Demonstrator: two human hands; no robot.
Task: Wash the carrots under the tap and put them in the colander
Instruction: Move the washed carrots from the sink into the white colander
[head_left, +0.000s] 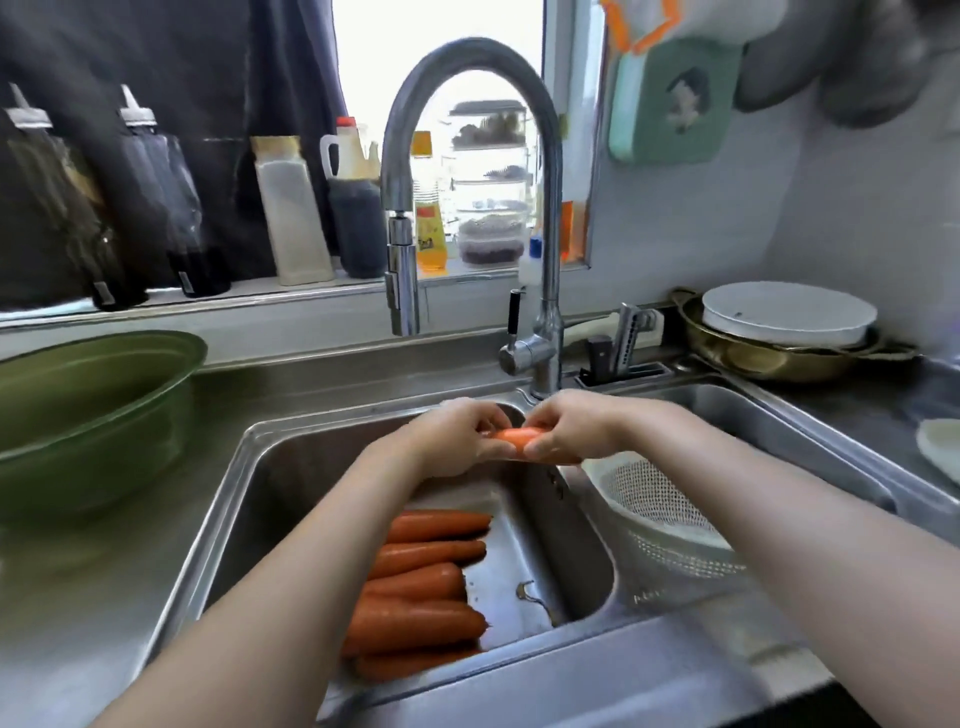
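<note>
Both hands hold one orange carrot (515, 435) above the far part of the left sink basin (249, 499). My left hand (460, 439) grips its left end and my right hand (569, 431) curls round its right part, hiding most of it. Several more carrots (421, 587) lie piled on the basin floor, partly behind my left forearm. The tap (470, 171) arches above, its spout (402, 280) ending up and to the left of the hands; no running water is visible. A white mesh colander (657, 499) sits in the right basin, under my right forearm.
A large green bowl (88, 410) stands on the steel counter at left. Bottles line the window sill behind the tap. Stacked bowls with a white lid (784, 327) sit at the back right. A knife block (623, 348) stands beside the tap base.
</note>
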